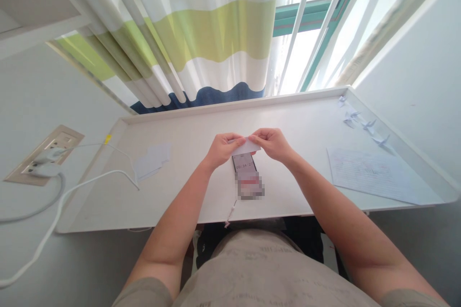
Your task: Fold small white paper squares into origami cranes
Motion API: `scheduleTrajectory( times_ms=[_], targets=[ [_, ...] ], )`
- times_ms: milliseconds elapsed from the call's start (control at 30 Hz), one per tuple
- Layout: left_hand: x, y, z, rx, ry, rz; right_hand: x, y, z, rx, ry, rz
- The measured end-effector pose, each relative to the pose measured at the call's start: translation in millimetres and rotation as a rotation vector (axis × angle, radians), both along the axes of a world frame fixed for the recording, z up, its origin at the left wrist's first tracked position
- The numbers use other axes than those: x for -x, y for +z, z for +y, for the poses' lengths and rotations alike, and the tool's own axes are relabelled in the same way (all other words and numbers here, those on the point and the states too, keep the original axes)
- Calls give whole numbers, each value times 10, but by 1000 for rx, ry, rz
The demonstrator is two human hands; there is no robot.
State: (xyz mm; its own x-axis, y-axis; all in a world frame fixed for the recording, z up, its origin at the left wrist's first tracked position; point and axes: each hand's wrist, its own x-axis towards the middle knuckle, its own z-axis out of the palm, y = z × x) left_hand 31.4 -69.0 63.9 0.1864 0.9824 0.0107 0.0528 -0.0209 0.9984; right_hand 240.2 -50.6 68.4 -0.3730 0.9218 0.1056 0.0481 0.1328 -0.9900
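Taking the clock as centred on the hands, the phone [248, 175] lies on the table [201, 196] at six o'clock, its timer reading 00:34:27 (the lower screen is blurred out), with a small strap [227, 224] trailing toward the near edge. Just beyond, partly over the phone's top, is the small white paper [249, 145] in work: the left hand [226, 147] and right hand [271, 142] each pinch its upper edge, thumbs close together, the other fingers curled. It looks flat and narrow, so I judge it to be at an early fold, though hidden creases cannot be told. Near nine o'clock lie loose sheets [147, 165], flat and seemingly unworked. Past three o'clock rests a large written sheet [367, 175]. Farthest, between two and three, at least four folded pieces [369, 125] line the table's right side, apparently finished.
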Motion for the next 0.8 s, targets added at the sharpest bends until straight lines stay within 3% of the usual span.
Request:
scheduleTrajectory(
  times_ms=[200,400,567,800],
  targets=[
    [69,50,105,-70,55,-35,-45,131,71,-124,-21,3],
    [114,78,164,-110,112,4,-63,171,126,-129,-22,34],
    [76,-35,229,-60,52,18,37,45,241,-139,-44,-24],
    [68,-286,415,16,58,12,120,-286,473,-156,-126,-110]
  ],
)
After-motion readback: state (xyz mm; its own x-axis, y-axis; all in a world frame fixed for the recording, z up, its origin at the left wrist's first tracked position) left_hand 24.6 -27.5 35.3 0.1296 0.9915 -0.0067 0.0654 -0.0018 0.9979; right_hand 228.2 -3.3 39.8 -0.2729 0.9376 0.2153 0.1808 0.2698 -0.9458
